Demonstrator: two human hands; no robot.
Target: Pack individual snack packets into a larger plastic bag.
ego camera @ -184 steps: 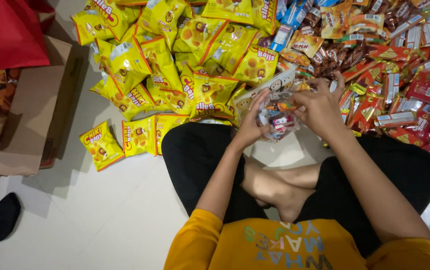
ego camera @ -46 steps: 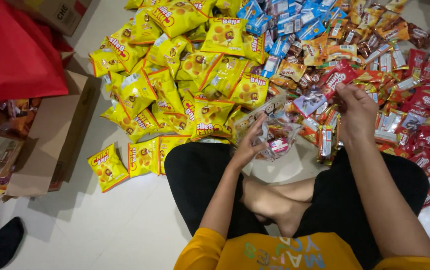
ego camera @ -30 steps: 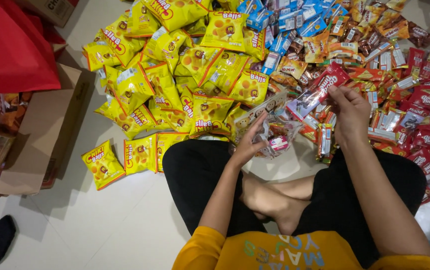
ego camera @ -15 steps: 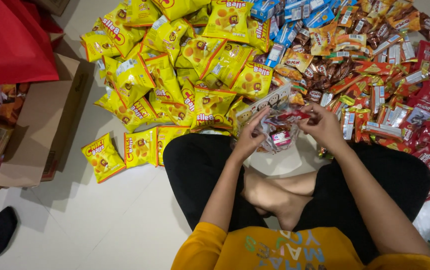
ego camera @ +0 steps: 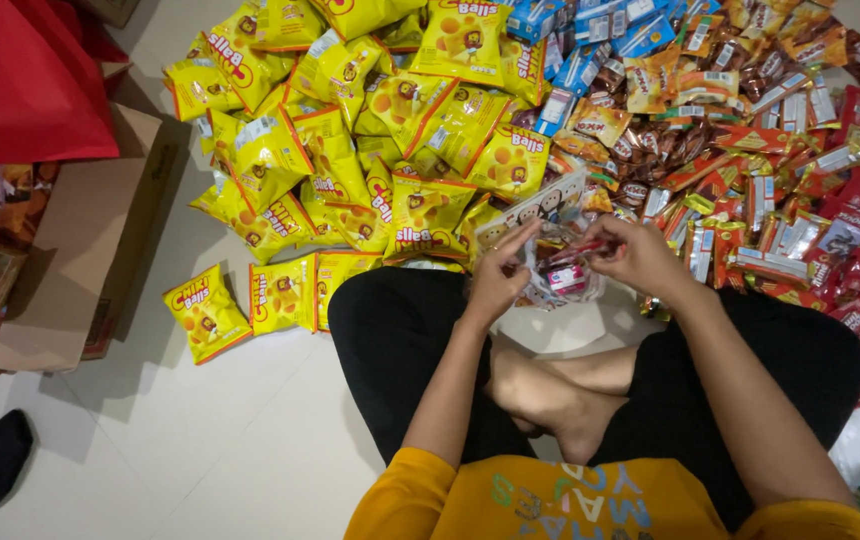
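I sit cross-legged on a white tiled floor. My left hand point(ego camera: 498, 272) pinches the edge of a clear plastic bag point(ego camera: 556, 262) that hangs open in front of my knees, with small wrapped snacks inside. My right hand point(ego camera: 632, 256) is at the bag's mouth, fingers closed on a thin red snack packet point(ego camera: 578, 247) lying across the opening. Both hands are close together above my legs.
A heap of yellow snack bags point(ego camera: 370, 140) spreads ahead and to the left. Red, brown and blue wrapped sweets point(ego camera: 780, 170) pile up ahead and right. A cardboard box point(ego camera: 80, 250) and a red bag point(ego camera: 20, 80) stand at the left.
My right hand reached out into the red and brown sweets, picked up a red packet and came back to the clear bag. My left hand has kept hold of the bag.
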